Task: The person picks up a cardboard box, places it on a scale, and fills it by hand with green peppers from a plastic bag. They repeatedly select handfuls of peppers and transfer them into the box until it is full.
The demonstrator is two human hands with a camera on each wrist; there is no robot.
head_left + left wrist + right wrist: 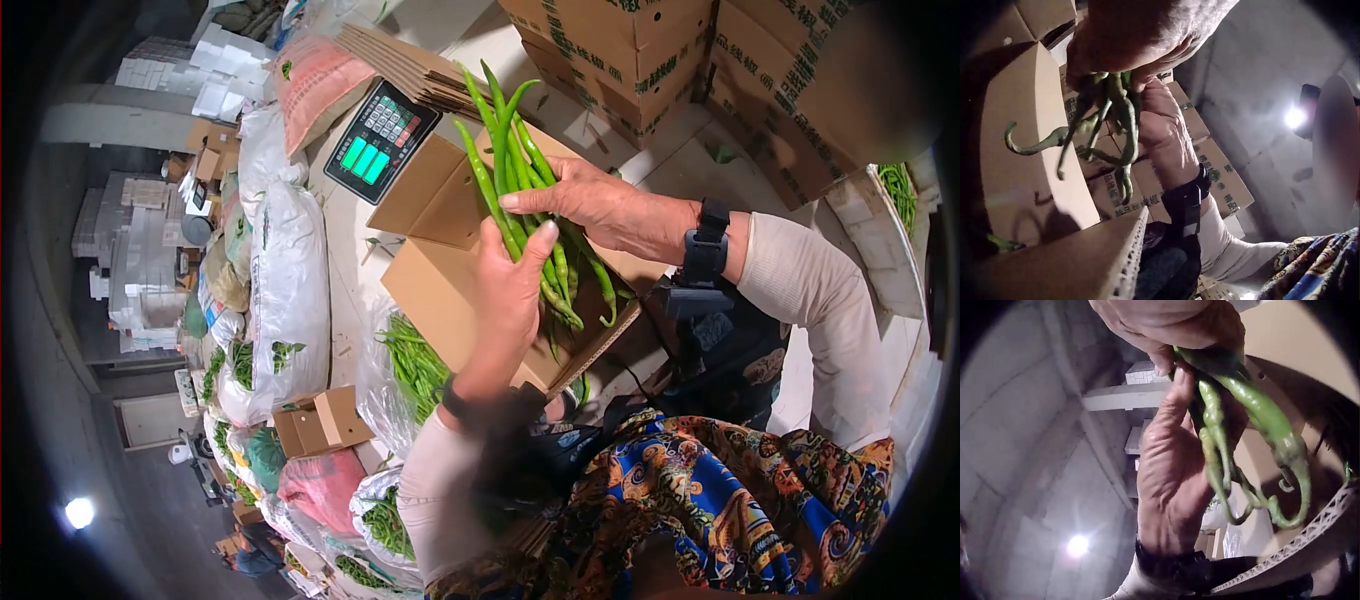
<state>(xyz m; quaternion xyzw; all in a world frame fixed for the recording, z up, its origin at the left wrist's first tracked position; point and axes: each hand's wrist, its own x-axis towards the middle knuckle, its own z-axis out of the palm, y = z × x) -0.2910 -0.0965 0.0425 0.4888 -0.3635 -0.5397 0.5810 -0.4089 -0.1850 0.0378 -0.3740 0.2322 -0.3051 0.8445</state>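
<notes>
A bunch of long green peppers (515,165) is held between both hands above an open cardboard box (430,290). The left hand (508,290) grips the bunch from the near left, its thumb across the peppers. From the right, the right hand (600,205) curls round the same bunch, thumb on top. Curved pepper ends (1125,125) hang below the hands in the left wrist view. In the right wrist view the pepper tips (1279,431) dangle over the box edge (1310,534). The palm-side fingers are partly hidden by the peppers.
A scale with a lit green display (365,160) stands beyond the box, beside flattened cardboard (410,70). Stacked printed cartons (610,60) rise at the far right. Bagged peppers (415,365) and white sacks (290,290) lie to the left.
</notes>
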